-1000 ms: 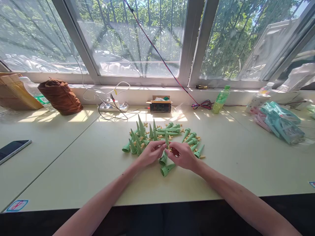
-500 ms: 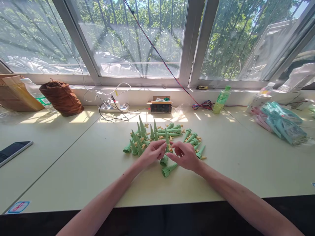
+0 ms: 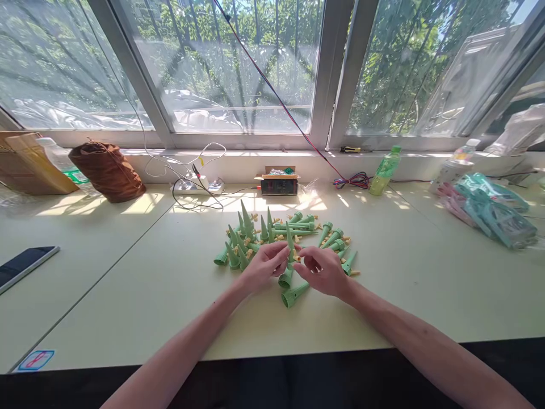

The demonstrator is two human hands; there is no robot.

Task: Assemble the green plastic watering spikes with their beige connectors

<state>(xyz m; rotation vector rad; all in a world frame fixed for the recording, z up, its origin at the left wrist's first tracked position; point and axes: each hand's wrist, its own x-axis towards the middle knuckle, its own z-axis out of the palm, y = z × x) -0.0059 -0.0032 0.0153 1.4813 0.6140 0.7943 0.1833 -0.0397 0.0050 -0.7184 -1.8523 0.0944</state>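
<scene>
A green plastic watering spike stands point up between my two hands. Its base is partly hidden by fingers. My left hand is closed around the spike from the left. From the other side, my right hand has its thumb and index finger at the small yellow valve on the spike, pinching it. Below the hands lie two loose green spikes, one behind the other. More spikes stand upright on the left, several with yellow valves. Others lie on their sides at the right.
At the back of the table sit a small open box, a power strip and a green bottle. A brown bag and a phone are at left. Plastic-wrapped packs lie at right.
The right fingertips have closed in on the yellow valve, which now sits slightly further right. My left hand keeps its hold on the spike. The whole view has shifted a little.
</scene>
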